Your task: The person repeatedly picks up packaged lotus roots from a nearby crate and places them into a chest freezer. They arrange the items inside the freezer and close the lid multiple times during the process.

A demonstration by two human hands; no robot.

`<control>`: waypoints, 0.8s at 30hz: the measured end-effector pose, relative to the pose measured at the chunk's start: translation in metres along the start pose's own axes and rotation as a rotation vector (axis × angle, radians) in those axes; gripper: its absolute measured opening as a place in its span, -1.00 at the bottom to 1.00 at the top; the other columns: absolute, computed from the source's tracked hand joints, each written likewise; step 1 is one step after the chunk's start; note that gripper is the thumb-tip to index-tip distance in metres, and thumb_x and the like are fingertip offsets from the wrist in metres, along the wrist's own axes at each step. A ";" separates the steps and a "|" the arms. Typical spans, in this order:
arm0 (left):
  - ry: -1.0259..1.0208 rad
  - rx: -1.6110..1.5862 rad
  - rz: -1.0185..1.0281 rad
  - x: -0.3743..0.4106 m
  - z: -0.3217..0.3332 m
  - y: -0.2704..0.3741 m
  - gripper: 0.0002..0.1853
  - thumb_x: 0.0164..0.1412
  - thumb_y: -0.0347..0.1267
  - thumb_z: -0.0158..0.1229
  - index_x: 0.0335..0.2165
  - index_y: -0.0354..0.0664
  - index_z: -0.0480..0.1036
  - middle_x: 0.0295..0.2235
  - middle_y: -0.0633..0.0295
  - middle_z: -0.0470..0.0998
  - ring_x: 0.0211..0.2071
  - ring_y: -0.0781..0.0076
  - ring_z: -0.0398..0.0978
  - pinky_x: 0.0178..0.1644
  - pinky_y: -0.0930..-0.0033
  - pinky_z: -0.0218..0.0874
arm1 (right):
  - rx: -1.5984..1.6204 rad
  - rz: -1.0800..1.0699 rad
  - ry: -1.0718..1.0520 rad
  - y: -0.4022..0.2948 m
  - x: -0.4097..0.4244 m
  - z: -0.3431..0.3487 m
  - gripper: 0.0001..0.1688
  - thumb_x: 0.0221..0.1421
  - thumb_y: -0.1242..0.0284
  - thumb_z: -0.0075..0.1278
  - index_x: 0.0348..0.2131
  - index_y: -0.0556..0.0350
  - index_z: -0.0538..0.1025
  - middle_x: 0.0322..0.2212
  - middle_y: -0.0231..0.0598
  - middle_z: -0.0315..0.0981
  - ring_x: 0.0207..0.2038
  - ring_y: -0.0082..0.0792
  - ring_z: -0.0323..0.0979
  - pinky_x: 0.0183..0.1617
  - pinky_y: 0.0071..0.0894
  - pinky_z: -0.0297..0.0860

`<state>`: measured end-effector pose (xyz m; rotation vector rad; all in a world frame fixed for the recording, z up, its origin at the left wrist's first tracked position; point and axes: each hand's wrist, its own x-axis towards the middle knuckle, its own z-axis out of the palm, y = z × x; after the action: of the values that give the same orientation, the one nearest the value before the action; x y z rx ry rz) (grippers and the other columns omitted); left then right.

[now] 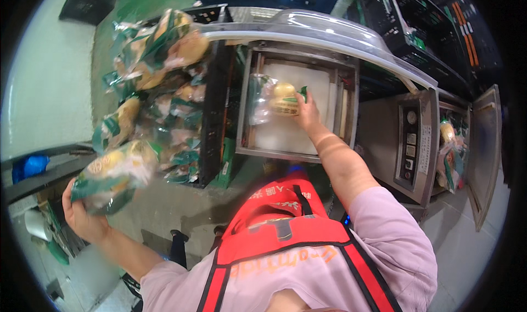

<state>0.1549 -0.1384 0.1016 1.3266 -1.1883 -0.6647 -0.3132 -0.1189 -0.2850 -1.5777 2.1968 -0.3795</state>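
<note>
My left hand (84, 219), at the lower left, grips the end of a clear and green plastic bag of pale yellow produce (119, 168), held up beside a crate. My right hand (306, 110) is on another bagged piece of produce (284, 98), which lies in the metal chamber of a vacuum packing machine (243, 131), at the left part of its white plate (288, 139). The bag's flat clear end points left. The machine's clear domed lid (329, 28) stands raised behind the chamber. My right fingertips touch the bag's green end; the thumb side is partly hidden.
A black plastic crate (212, 118) heaped with bagged produce (181, 48) stands left of the machine. At the right, a steel cabinet with control knobs (409, 147) has an open door (488, 151) and bags inside. Black crates (432, 28) are stacked behind it.
</note>
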 end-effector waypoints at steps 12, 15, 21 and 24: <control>-0.629 -0.038 -0.115 -0.071 0.175 -0.008 -0.86 -0.02 -0.59 -0.02 -0.40 -0.40 0.43 -0.32 0.12 0.43 -0.31 0.45 0.38 -0.17 0.52 0.18 | 0.241 0.191 0.271 0.054 -0.160 -0.144 -0.17 -0.54 0.37 0.30 -0.13 -0.02 0.33 -0.19 -0.04 0.15 -0.13 -0.04 0.25 -0.06 -0.29 0.28; -0.769 -0.026 -0.225 -0.095 0.224 -0.020 -0.87 0.02 -0.59 0.00 -0.39 -0.39 0.44 -0.31 0.17 0.44 -0.29 0.47 0.37 -0.18 0.52 0.18 | 0.051 0.143 0.585 0.085 -0.196 -0.246 -0.18 -0.53 0.42 0.29 -0.13 -0.10 0.31 -0.18 -0.08 0.13 -0.19 -0.02 0.27 -0.15 -0.22 0.32; -0.928 -0.127 -0.294 -0.131 0.286 -0.060 -0.84 0.07 -0.60 -0.05 -0.33 -0.39 0.41 -0.35 0.24 0.45 -0.35 0.57 0.39 -0.24 0.57 0.23 | -0.367 0.527 0.721 0.182 -0.196 -0.431 -0.21 -0.41 0.37 0.23 -0.07 -0.27 0.29 -0.17 -0.05 0.19 -0.13 0.00 0.30 -0.14 -0.15 0.32; -0.963 -0.181 -0.370 -0.143 0.300 -0.064 -0.84 0.08 -0.59 -0.04 -0.32 -0.38 0.41 -0.38 0.25 0.46 -0.36 0.57 0.40 -0.24 0.57 0.23 | -0.368 0.827 0.513 0.239 -0.183 -0.480 -0.08 -0.47 0.29 0.25 0.00 -0.26 0.25 -0.13 -0.09 0.22 -0.12 -0.07 0.32 -0.10 -0.17 0.30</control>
<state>-0.1493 -0.1319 -0.0461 1.0806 -1.5722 -1.7638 -0.6900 0.1237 0.0613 -0.5956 3.2085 -0.1236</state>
